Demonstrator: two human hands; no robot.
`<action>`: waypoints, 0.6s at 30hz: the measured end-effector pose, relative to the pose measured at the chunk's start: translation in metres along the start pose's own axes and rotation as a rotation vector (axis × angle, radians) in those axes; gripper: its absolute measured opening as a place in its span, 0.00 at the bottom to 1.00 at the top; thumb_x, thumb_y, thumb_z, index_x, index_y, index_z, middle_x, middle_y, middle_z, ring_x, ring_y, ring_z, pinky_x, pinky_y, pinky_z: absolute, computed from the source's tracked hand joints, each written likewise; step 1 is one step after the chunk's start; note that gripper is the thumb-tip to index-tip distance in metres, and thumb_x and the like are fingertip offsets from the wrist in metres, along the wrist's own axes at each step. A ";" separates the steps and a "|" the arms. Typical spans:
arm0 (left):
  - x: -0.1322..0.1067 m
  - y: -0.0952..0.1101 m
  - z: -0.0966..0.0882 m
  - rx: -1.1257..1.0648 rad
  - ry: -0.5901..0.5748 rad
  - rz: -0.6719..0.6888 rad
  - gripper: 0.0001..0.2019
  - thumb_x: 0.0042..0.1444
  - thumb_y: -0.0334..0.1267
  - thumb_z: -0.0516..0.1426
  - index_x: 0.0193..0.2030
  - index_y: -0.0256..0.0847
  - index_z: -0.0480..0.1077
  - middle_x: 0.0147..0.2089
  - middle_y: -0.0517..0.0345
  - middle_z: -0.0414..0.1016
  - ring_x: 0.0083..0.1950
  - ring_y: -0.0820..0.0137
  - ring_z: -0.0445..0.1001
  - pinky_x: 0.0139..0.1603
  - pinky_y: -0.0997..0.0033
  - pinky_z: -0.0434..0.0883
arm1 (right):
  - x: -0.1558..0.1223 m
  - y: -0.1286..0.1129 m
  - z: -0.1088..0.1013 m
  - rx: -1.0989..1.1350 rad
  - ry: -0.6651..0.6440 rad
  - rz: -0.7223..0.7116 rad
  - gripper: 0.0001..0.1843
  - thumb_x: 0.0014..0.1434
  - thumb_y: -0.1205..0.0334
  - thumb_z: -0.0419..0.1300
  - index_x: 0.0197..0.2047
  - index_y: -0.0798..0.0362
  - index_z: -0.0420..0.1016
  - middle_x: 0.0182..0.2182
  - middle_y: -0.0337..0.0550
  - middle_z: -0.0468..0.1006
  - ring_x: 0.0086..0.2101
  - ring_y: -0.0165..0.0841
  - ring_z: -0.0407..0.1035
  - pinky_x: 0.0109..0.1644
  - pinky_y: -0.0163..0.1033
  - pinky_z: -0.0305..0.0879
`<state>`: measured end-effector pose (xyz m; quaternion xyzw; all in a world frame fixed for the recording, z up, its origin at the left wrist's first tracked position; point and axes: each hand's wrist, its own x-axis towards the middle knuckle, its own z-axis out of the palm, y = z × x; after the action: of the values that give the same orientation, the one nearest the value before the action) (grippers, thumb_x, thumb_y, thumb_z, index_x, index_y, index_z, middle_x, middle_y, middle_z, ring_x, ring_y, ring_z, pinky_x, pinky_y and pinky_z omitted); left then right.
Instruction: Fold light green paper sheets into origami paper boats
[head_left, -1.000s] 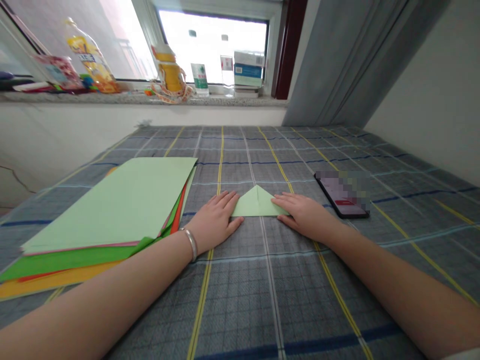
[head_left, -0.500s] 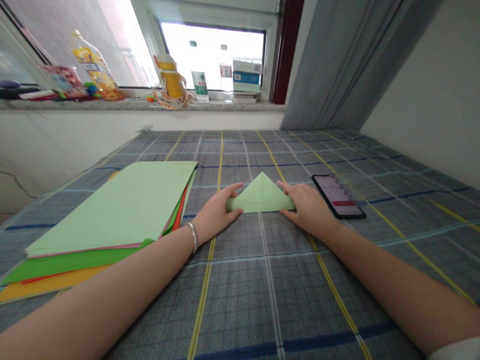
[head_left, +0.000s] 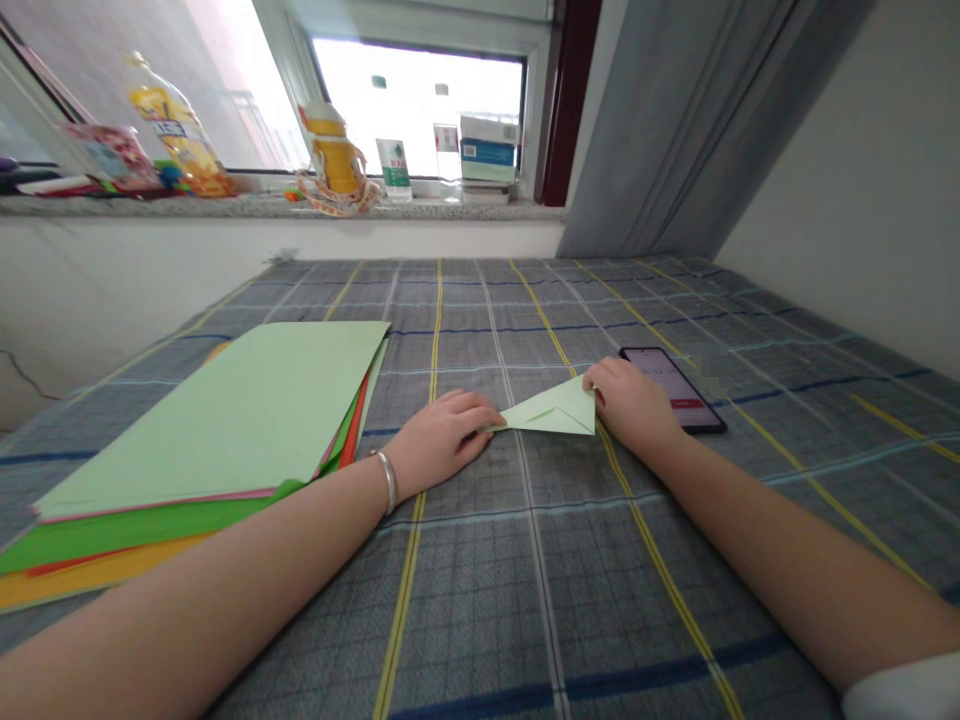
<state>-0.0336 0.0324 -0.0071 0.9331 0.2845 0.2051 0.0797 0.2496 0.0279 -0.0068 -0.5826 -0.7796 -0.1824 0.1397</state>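
Note:
A folded sheet of pale green paper (head_left: 556, 410) is stretched between my two hands, just over the plaid cloth. Its left end narrows to a point inside the closed fingers of my left hand (head_left: 450, 432), which wears a silver bangle (head_left: 387, 482) at the wrist. On the other side my right hand (head_left: 631, 400) pinches the upper right edge of the paper. A crease and a small triangular flap show on the side facing me. The left tip is hidden by my fingers.
To the left lies a stack of coloured paper (head_left: 225, 410), pale green on top. A phone (head_left: 671, 390) rests just beyond my right hand on the plaid cloth (head_left: 480, 600). Bottles, a yellow flask (head_left: 336, 160) and boxes (head_left: 487, 150) stand along the windowsill (head_left: 420, 210).
The paper has turned from a flat triangle with its peak away from me to a slanted shape pointing left. My left hand has closed over its left end; my right hand has shifted slightly right.

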 end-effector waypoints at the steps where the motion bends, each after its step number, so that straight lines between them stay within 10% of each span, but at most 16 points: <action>1: 0.000 0.001 0.000 0.021 -0.015 -0.010 0.11 0.62 0.32 0.50 0.47 0.40 0.70 0.48 0.52 0.73 0.49 0.66 0.70 0.54 0.62 0.67 | 0.000 0.000 0.000 -0.011 -0.018 0.005 0.08 0.60 0.70 0.52 0.34 0.50 0.70 0.34 0.43 0.73 0.38 0.36 0.65 0.34 0.38 0.55; 18: -0.005 0.019 -0.003 0.031 -0.029 -0.169 0.11 0.62 0.38 0.51 0.48 0.40 0.70 0.41 0.53 0.73 0.44 0.64 0.69 0.49 0.61 0.68 | -0.007 -0.003 -0.011 0.068 -0.073 -0.008 0.13 0.57 0.72 0.51 0.33 0.50 0.76 0.37 0.44 0.77 0.40 0.39 0.66 0.40 0.41 0.59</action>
<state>-0.0289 0.0146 -0.0011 0.9098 0.3641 0.1797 0.0864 0.2487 0.0168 -0.0005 -0.5807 -0.7922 -0.1350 0.1304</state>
